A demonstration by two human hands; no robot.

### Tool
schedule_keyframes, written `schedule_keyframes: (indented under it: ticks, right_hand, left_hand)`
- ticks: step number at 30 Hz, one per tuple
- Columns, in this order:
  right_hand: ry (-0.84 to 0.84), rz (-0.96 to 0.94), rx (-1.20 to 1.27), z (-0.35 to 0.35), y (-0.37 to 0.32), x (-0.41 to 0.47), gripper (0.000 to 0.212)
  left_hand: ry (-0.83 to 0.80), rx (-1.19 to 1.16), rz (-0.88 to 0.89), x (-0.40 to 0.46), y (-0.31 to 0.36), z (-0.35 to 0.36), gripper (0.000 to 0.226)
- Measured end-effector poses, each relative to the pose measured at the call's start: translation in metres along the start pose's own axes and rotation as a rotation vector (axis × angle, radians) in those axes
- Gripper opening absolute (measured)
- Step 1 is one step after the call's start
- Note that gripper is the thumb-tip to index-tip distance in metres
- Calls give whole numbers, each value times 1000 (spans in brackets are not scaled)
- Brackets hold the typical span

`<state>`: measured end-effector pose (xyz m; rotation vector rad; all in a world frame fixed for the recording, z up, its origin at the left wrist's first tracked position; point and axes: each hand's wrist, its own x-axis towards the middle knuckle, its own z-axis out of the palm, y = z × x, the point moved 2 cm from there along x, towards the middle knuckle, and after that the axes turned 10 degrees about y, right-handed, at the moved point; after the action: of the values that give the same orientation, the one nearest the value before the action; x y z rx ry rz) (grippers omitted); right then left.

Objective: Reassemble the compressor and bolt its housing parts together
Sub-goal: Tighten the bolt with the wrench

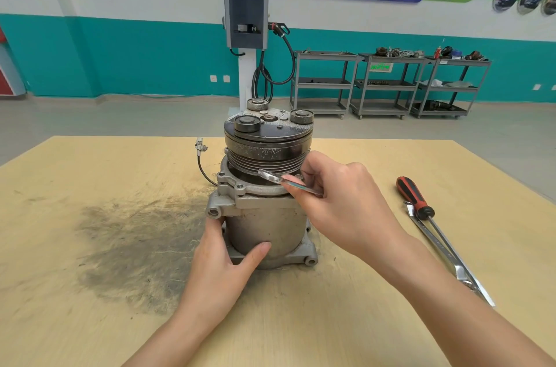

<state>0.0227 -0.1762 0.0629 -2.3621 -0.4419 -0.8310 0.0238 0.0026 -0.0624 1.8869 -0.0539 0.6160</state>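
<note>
On the table (90, 246), upright grey compressor (266, 225), dark ribbed pulley (267, 153) on top; left hand (222, 264) in a curled grip around its body, right hand (346, 204) pinching a wrench (279, 180).

Grey compressor (264, 225), red-and-black screwdriver (414, 198)

Head-worn view, looking forward and down, close over table (90, 246)

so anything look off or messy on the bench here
A dark sooty smear spreads over the wooden table left of the compressor, like grime or metal dust shed from the part. The pulley top is flecked with pale specks. Nothing looks tipped or broken.
</note>
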Motion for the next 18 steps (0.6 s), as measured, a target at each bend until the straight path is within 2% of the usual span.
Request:
schedule_keyframes:
  ticks: [18]
  right_hand:
    - [7,-2,-15,0,-1,-1,39]
  left_hand:
    - [-13,38,33,-1,4,0,62]
